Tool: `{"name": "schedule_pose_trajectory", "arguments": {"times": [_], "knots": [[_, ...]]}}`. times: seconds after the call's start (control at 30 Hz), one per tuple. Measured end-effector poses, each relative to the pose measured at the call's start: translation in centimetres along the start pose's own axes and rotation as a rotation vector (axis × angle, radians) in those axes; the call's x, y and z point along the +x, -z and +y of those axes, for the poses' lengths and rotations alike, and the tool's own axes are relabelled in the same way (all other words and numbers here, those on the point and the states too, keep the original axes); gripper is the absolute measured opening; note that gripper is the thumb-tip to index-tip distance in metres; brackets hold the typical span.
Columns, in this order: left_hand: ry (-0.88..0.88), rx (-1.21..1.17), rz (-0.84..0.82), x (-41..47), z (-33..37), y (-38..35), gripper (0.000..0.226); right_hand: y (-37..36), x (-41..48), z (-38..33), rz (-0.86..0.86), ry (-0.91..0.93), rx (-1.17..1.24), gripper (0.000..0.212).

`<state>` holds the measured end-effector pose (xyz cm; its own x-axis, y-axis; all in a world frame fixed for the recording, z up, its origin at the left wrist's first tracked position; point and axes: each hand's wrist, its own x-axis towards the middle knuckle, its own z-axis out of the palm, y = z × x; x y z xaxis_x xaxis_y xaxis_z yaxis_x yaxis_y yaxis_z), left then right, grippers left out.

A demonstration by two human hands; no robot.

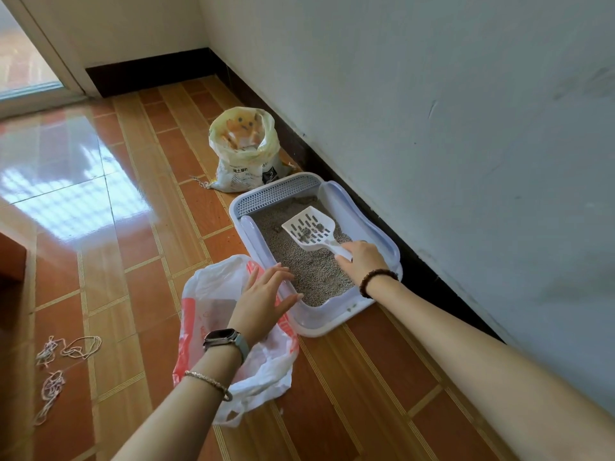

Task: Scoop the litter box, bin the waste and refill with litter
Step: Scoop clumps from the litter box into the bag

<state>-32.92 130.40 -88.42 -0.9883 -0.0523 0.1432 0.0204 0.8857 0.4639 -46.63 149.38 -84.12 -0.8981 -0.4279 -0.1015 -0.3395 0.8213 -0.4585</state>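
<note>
Pale lilac plastic formed the litter box (377, 236), which sat on the orange floor tiles (139, 267) close beside the dark skirting board (419, 267) of the grey-white wall (432, 111). A slotted grille (276, 194) ran across its far end. Grey litter (311, 274) filled the tray, uneven and dug into near the closer end.

Over the litter was a white slotted scoop (307, 224), with a few dark grey clumps (307, 232) lying in its pan. The right hand (361, 262) held it by the handle, fingers curled round the grip, a dark bead bracelet (377, 281) on the wrist.

The left hand (263, 294) was spread flat, fingers straight and slightly apart, at the box's near left rim (whether it actually touched the plastic, I could not tell). A watch (224, 339) and a thin bangle (209, 382) sat on that wrist.

Under the left arm lay a thin white plastic bag (213, 291) with red print, its mouth gaping open just beside the box.

Beyond the grille end stood an opened sack of litter (244, 151), yellowish with a cartoon animal on it, top rolled wide. Well apart, to the left, loose bits of string (66, 351) lay scattered on the tiles.
</note>
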Motion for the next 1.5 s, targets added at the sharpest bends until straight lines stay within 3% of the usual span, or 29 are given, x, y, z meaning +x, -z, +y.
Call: {"name": "schedule_pose_trajectory", "arguments": {"times": [1.23, 1.5], "knots": [[0.091, -0.018, -0.024, -2.5, 0.1, 0.7, 0.047, 1.3, -2.1, -0.4, 0.019, 0.062, 0.041, 0.021], [0.281, 0.166, 0.047, -7.4, -4.0, 3.0, 0.035, 0.3, -4.3, -5.5, -0.035, 0.201, 0.021, 0.021]]}}
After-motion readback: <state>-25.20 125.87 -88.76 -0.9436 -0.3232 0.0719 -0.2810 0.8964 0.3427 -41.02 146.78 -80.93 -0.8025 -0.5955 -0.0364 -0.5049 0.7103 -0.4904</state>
